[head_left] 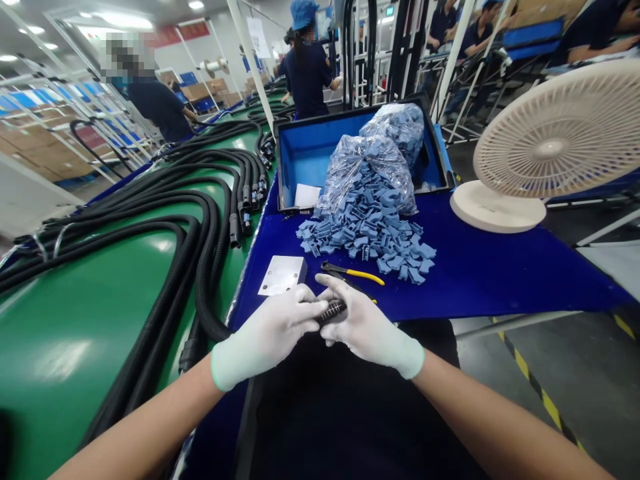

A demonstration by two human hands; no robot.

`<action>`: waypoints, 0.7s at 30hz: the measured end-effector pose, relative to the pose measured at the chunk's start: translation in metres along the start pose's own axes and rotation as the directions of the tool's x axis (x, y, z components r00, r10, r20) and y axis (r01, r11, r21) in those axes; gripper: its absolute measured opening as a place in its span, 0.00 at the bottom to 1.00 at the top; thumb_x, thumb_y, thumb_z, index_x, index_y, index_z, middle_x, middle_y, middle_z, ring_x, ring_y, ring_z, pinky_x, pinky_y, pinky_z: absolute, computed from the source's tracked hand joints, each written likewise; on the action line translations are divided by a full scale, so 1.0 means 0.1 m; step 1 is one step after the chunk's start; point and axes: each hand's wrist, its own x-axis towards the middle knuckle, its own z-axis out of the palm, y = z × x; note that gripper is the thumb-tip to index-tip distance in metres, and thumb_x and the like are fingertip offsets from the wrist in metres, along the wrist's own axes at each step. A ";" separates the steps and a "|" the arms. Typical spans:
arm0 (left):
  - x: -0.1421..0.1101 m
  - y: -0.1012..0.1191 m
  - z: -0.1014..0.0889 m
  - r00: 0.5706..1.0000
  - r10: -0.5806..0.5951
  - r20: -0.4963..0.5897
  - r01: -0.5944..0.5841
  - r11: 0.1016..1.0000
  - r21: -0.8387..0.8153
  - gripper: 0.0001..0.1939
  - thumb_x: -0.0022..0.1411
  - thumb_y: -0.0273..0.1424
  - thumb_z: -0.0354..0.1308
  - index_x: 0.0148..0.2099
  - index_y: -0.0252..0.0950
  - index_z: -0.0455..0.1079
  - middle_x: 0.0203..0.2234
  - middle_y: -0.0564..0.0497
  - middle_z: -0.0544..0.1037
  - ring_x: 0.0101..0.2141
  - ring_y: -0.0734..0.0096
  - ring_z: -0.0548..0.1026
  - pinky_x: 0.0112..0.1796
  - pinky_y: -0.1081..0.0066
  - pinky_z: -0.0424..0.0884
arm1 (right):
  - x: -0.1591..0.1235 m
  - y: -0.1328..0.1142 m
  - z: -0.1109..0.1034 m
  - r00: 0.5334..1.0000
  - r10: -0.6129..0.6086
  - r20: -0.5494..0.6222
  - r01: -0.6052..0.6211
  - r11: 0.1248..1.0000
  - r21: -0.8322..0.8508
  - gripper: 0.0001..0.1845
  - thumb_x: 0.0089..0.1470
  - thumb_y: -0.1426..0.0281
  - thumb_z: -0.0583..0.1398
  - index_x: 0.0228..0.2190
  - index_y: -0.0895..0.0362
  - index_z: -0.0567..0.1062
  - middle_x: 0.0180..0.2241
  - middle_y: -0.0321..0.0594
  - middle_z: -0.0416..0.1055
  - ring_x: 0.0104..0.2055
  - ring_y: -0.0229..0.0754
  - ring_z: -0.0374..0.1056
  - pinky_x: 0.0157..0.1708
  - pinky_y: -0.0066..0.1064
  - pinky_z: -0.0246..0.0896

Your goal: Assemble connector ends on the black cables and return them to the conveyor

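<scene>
Both hands wear white gloves and meet at the near edge of the blue-covered table. Between them is a short black coil spring [332, 311], its far details covered by fingers. My left hand [273, 330] is closed with its fingertips on the spring's left end. My right hand [367, 327] curls thumb and fingers around the other end. Just beyond the fingers lie yellow-handled pliers [357, 273], partly hidden by my right hand. To the left of them sits a silver metal block [283, 275] with holes. A heap of small blue plastic clips [367, 223] spreads farther back.
Behind the clips stands a blue bin [305, 150] with plastic bags [367, 160] of clips. Black hoses [200, 227] lie along the green surface [55, 360] at left. A beige fan [547, 150] stands at right. Several co-workers [307, 73] are in the background.
</scene>
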 end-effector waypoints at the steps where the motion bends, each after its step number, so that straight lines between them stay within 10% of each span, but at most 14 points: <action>1: -0.01 -0.02 0.02 0.998 0.059 0.010 -0.060 0.997 0.042 0.17 0.75 0.26 0.50 0.56 0.41 0.77 0.39 0.46 0.74 0.38 0.67 0.71 0.39 0.68 0.68 | 0.00 -0.01 -0.01 1.000 -0.019 0.021 0.020 0.999 -0.031 0.52 0.45 0.82 0.63 0.70 0.50 0.57 0.52 0.42 0.72 0.35 0.39 0.75 0.39 0.36 0.75; 4: -0.03 -0.10 0.06 0.995 0.102 0.014 -0.103 0.994 0.023 0.17 0.74 0.26 0.53 0.59 0.43 0.75 0.40 0.46 0.74 0.39 0.66 0.72 0.41 0.66 0.70 | -0.01 -0.05 -0.05 0.992 -0.120 0.041 0.125 0.972 -0.201 0.50 0.45 0.83 0.63 0.69 0.52 0.60 0.50 0.42 0.74 0.43 0.43 0.75 0.46 0.37 0.74; 8: 0.06 -0.19 0.04 0.966 -0.239 -0.102 0.186 0.910 -0.370 0.33 0.61 0.32 0.71 0.66 0.47 0.66 0.48 0.49 0.77 0.47 0.61 0.76 0.50 0.61 0.74 | 0.00 -0.10 -0.06 0.980 -0.200 -0.009 0.188 0.936 -0.299 0.49 0.51 0.80 0.63 0.71 0.53 0.56 0.48 0.40 0.76 0.50 0.45 0.74 0.57 0.40 0.68; 11: 0.16 -0.18 0.01 0.923 -0.384 0.010 0.336 0.794 -0.507 0.43 0.51 0.35 0.78 0.66 0.43 0.64 0.40 0.52 0.78 0.39 0.63 0.78 0.40 0.65 0.76 | 0.03 -0.09 -0.05 0.973 -0.232 -0.017 0.214 0.923 -0.318 0.49 0.50 0.82 0.62 0.71 0.52 0.58 0.45 0.38 0.77 0.50 0.44 0.73 0.58 0.40 0.66; 17: -0.14 0.01 0.11 0.853 -0.392 -0.344 0.368 0.920 -0.136 0.14 0.57 0.40 0.73 0.43 0.41 0.78 0.37 0.49 0.80 0.39 0.59 0.78 0.44 0.61 0.74 | -0.01 -0.07 -0.04 0.949 -0.264 -0.171 0.215 0.942 -0.258 0.42 0.50 0.80 0.65 0.65 0.51 0.66 0.50 0.40 0.77 0.53 0.46 0.73 0.59 0.41 0.67; 21: -0.42 0.10 0.28 0.724 -0.636 -0.269 0.373 0.688 -0.623 0.17 0.71 0.47 0.56 0.44 0.42 0.78 0.36 0.47 0.81 0.37 0.57 0.79 0.41 0.58 0.77 | -0.10 0.00 0.14 0.906 -0.291 -0.308 0.254 0.955 -0.155 0.35 0.51 0.77 0.68 0.59 0.50 0.70 0.52 0.40 0.77 0.54 0.46 0.74 0.58 0.41 0.69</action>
